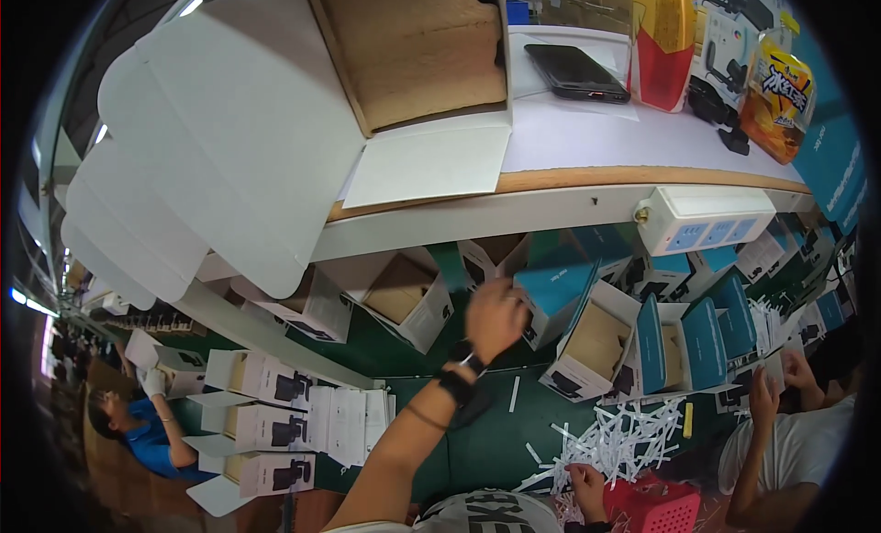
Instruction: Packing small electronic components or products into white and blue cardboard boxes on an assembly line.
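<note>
Guide your left hand [496, 320] gently amid the boxes [556, 287], right hand [587, 489] by the strips [633, 437]; can't tell if either's pinching.

Before us on the worktable [473, 437], a heap of paper strips [624, 441] lies in front of a row of cardboard boxes [596, 345], with our right hand [587, 485] at its near edge and a basket [665, 512] just right of that hand. Our left hand [496, 317] is farther back, between boxes on either side. To our left, three product boxes [271, 426] stand in a file, leaflets [347, 423] just right of them. Above the back boxes runs a shelf [587, 152]; on it, left to right, are a carton [418, 60], a smartphone [578, 72] and a drink pouch [778, 101]. A power strip [702, 223] sits on its front edge.
</note>
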A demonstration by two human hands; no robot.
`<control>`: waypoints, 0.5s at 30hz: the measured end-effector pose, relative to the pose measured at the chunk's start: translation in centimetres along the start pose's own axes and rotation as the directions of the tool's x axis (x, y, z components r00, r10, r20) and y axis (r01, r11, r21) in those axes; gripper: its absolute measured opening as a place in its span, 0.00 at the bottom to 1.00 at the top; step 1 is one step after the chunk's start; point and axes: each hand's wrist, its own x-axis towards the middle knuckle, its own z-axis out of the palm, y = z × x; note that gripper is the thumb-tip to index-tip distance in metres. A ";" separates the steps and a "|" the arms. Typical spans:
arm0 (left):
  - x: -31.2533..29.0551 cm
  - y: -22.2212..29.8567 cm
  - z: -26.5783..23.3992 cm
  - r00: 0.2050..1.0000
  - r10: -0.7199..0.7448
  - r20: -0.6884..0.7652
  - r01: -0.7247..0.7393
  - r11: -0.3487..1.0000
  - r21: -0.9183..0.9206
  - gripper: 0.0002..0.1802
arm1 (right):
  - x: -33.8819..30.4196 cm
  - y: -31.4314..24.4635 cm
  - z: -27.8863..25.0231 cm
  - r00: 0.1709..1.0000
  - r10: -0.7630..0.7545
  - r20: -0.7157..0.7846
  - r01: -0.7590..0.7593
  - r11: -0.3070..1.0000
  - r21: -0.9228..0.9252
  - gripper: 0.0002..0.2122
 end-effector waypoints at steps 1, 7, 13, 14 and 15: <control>-1.1 -0.9 -2.4 0.984 -0.133 -0.120 0.145 0.984 0.101 0.26 | -0.2 -0.5 -0.1 1.000 -0.007 -0.014 0.008 1.000 0.004 0.12; -7.2 -11.5 -8.1 0.909 -0.409 -0.084 0.367 0.684 0.630 0.12 | -1.3 -1.5 1.4 0.875 0.082 0.477 -0.144 0.985 0.094 0.13; -14.2 -3.0 -16.2 0.972 -0.111 0.209 0.040 0.948 0.315 0.12 | 0.8 -10.2 6.6 0.811 -0.358 0.464 0.448 0.889 -0.098 0.19; -15.8 -1.0 -17.3 0.972 -0.036 0.233 -0.022 0.970 0.243 0.11 | 0.9 -11.9 6.8 0.820 -0.407 0.404 0.486 0.867 -0.113 0.26; -17.7 1.0 -18.3 0.967 0.000 0.255 -0.039 0.988 0.148 0.11 | 0.6 -13.8 7.3 0.806 -0.460 0.371 0.531 0.840 -0.111 0.34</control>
